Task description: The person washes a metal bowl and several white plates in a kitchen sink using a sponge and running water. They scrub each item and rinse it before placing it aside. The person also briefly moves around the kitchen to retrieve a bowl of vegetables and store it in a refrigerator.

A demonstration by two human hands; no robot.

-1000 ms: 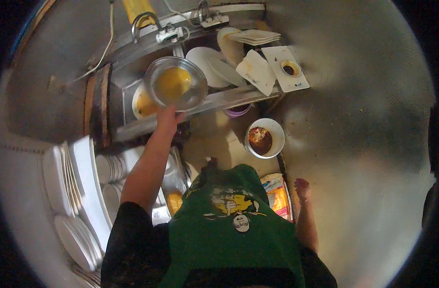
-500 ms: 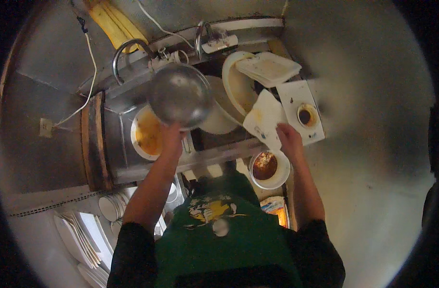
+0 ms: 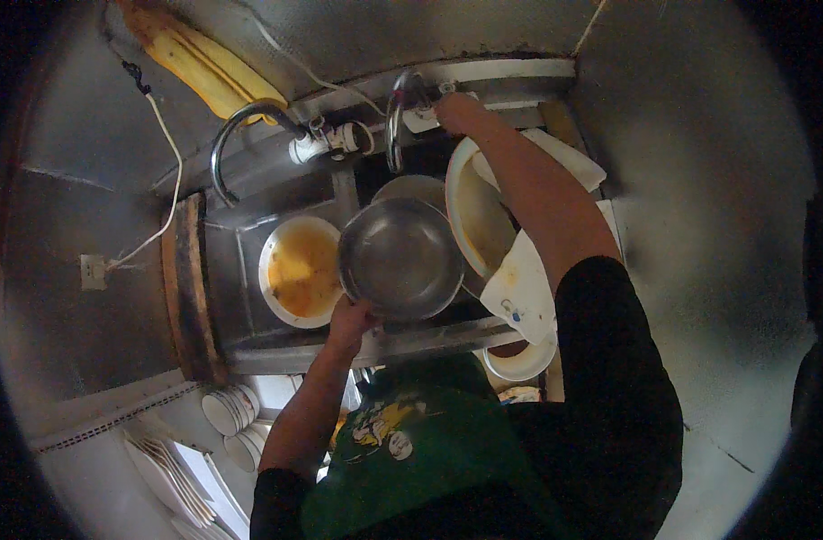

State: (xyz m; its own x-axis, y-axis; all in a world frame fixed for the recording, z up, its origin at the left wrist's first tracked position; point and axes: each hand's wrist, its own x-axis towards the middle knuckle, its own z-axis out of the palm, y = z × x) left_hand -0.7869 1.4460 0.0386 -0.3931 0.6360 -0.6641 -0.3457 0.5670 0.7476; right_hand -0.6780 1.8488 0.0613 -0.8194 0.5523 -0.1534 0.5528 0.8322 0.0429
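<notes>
My left hand [image 3: 350,317] grips the near rim of a round steel bowl [image 3: 402,259] and holds it over the metal sink [image 3: 249,353]. My right hand [image 3: 458,113] reaches far forward and rests on the tap fitting [image 3: 411,99] at the back of the sink, fingers closed around it. Under my right forearm lie dirty white plates [image 3: 476,216], one large and round with yellow residue, and square ones [image 3: 523,286]. A white bowl with yellow sauce [image 3: 301,270] sits in the left basin.
A curved faucet [image 3: 233,137] arches over the left basin. A wooden board [image 3: 188,286] stands at the sink's left edge. Stacked white cups [image 3: 231,410] and plates [image 3: 179,472] are at lower left. A white bowl [image 3: 519,364] sits below the sink's front edge. A yellow cloth [image 3: 204,65] hangs on the wall.
My right hand left the square plates and stretched up to the tap fitting. The steel bowl in my left hand moved right and lower, now over the sink's middle.
</notes>
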